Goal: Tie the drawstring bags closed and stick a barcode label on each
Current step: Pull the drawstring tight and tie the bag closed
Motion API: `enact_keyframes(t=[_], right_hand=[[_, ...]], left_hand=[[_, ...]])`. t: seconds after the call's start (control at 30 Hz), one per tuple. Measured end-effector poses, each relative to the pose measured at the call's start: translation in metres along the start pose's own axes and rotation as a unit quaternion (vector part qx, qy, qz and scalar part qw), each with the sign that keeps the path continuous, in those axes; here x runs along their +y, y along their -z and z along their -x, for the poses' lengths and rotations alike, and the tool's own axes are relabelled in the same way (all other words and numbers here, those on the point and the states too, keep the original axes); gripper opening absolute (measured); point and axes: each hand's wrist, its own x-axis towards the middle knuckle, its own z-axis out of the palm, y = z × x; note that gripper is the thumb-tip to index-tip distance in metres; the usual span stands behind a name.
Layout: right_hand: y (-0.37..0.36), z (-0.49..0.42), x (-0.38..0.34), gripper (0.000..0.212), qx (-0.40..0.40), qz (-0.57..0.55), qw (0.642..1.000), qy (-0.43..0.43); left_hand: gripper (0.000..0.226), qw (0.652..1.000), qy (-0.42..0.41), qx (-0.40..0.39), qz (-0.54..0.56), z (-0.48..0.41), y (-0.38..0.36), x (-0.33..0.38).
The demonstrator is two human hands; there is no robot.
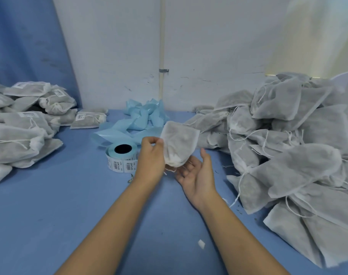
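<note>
Far left on the bench [70,205]: done pile [20,126], tied and labelled. Label roll [122,155] sits just left of my left grip [151,155], with spent blue backing [141,118] heaped behind it.

Left grip is clamped: thumb and fingers pinch the left edge of the bag [179,143] and hold it up off the bench. The bag hangs mouth-down, its gathered end just over my right palm.

Right grip [197,175] is apart, palm up, fingers relaxed under that gathered end. Can't tell if it touches. String ends dangle between the two grips, thin and hard to make out.

My read of the step: tie this one off. To do it well:
- keep the left pinch firm so the contents don't shift
- catch both string ends with the right, cinch tight against the gather, then knot
- label after, on a flat face

Untied pile [288,145] is far right, near the right forearm.
</note>
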Motion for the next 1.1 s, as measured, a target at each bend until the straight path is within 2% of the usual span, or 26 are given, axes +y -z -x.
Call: enact_keyframes(t=[0.07, 0.1, 0.17, 0.23, 0.33, 0.47, 0.6, 0.73, 0.83, 0.9, 1.0, 1.1], right_hand=[[-0.002, 0.004, -0.001, 0.056, -0.018, 0.054, 0.998, 0.018], [-0.003, 0.005, 0.001, 0.053, -0.021, 0.094, 0.995, 0.03], [-0.006, 0.008, 0.005, 0.033, -0.039, 0.164, 0.984, 0.056], [-0.007, 0.01, 0.009, 0.012, -0.037, 0.184, 0.98, 0.072], [-0.008, 0.012, 0.008, 0.008, 0.009, 0.124, 0.989, 0.086], [-0.005, 0.009, 0.01, 0.011, 0.045, 0.101, 0.989, 0.102], [-0.005, 0.009, 0.01, 0.006, 0.085, 0.073, 0.986, 0.122], [-0.001, 0.007, 0.007, 0.005, 0.087, 0.044, 0.988, 0.121], [-0.002, 0.007, 0.012, 0.004, 0.081, 0.107, 0.982, 0.133], [-0.003, 0.006, 0.014, 0.004, 0.087, 0.141, 0.976, 0.143], [-0.003, 0.005, 0.015, 0.009, 0.103, 0.153, 0.971, 0.15], [-0.004, 0.005, 0.014, 0.012, 0.11, 0.158, 0.97, 0.152]], left_hand=[[0.008, 1.0, 0.015, -0.008, 0.013, 0.001, 0.011, -0.005], [0.007, 1.0, 0.019, -0.013, 0.013, 0.001, 0.015, -0.009], [0.006, 1.0, 0.012, -0.027, 0.007, 0.005, 0.021, -0.016], [0.011, 0.999, -0.017, -0.042, -0.008, 0.007, 0.024, -0.024], [0.013, 0.994, -0.071, -0.007, -0.086, 0.007, 0.029, -0.029], [0.013, 0.984, -0.079, 0.074, -0.144, 0.007, 0.036, -0.033], [0.016, 0.941, -0.1, 0.167, -0.276, 0.01, 0.042, -0.036], [0.016, 0.93, -0.102, 0.196, -0.295, 0.009, 0.048, -0.037], [0.014, 0.939, -0.127, 0.167, -0.273, 0.012, 0.045, -0.034], [0.015, 0.968, -0.116, 0.126, -0.182, 0.012, 0.04, -0.032], [0.022, 0.997, -0.003, 0.037, -0.066, 0.011, 0.031, -0.031], [0.03, 0.997, 0.055, -0.043, -0.027, 0.015, 0.025, -0.034]])
